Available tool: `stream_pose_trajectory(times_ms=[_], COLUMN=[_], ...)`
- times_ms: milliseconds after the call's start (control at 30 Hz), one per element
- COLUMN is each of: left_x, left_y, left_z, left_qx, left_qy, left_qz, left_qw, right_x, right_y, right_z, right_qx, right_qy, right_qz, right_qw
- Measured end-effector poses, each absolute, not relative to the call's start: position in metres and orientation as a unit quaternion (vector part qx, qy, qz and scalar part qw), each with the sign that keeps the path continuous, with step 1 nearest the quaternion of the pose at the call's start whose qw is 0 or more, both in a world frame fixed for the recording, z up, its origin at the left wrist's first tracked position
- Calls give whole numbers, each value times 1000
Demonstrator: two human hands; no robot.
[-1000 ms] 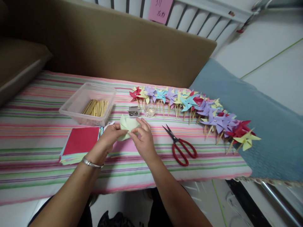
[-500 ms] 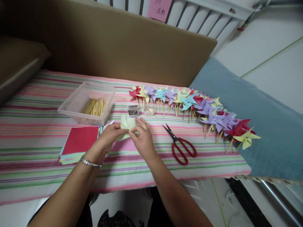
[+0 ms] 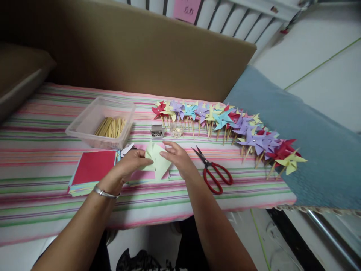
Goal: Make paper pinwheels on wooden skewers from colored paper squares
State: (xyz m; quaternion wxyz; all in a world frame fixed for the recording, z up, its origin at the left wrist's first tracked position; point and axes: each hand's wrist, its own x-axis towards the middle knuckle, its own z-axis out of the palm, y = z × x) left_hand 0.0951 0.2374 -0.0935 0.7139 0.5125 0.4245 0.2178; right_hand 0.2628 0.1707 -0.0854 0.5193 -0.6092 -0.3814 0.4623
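A pale green sheet of paper (image 3: pixel 161 165), slit and with a part curled up at its top left, is held between my two hands above the table. My left hand (image 3: pixel 134 161) pinches it near its middle, thumb on top. At the right edge, my right hand (image 3: pixel 177 157) has its thumb on the paper and its index finger stretched behind the edge. Below lies a pink sheet (image 3: pixel 141 175), partly covered. Just beyond my hands stand a small box of metal pins (image 3: pixel 157 131) and a clear round dish (image 3: pixel 176 130) with small pieces inside.
Red-handled scissors (image 3: pixel 211 169) lie open to the right. A stack of coloured paper (image 3: pixel 94 169) and a plastic box (image 3: pixel 81 131) of wooden sticks (image 3: pixel 111 128) are on the left. Finished pinwheels (image 3: pixel 255 141) line the back and right. A cardboard panel (image 3: pixel 141 56) stands behind.
My right hand has moved right from the middle of the pale green paper to its edge, and the sheet has opened out. My left hand keeps its pinch. The view has shifted slightly.
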Motion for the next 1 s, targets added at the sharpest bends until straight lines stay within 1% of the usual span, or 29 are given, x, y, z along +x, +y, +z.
stream_pose_trajectory(times_ms=[100,300,400,467,567,667,733,867,1000], left_x=[96,102,103,103,103,106,112,125,129], left_y=[234,228,228,230,232,229,223,212,209], left_z=[-93,-94,-94,-93,-91,-91,-94,-100,-101], left_qx=[539,545,534,515,452,389,367,344,318], left_qy=[409,392,397,413,431,406,390,369,383], left_qz=[190,196,206,228,266,281,302,359,383], left_qw=[711,715,718,715,734,778,789,785,778], right_x=[265,260,259,260,262,261,256,242,233], right_y=[170,168,168,168,171,174,176,176,175], right_z=[-89,-90,-89,-89,-90,-92,-94,-97,-98], right_qx=[-584,-612,-616,-611,-603,-586,-582,-582,-581], right_qy=[-405,-449,-450,-433,-393,-351,-331,-314,-310], right_qz=[517,466,465,472,457,433,413,377,370], right_qw=[477,453,449,465,522,588,617,649,656])
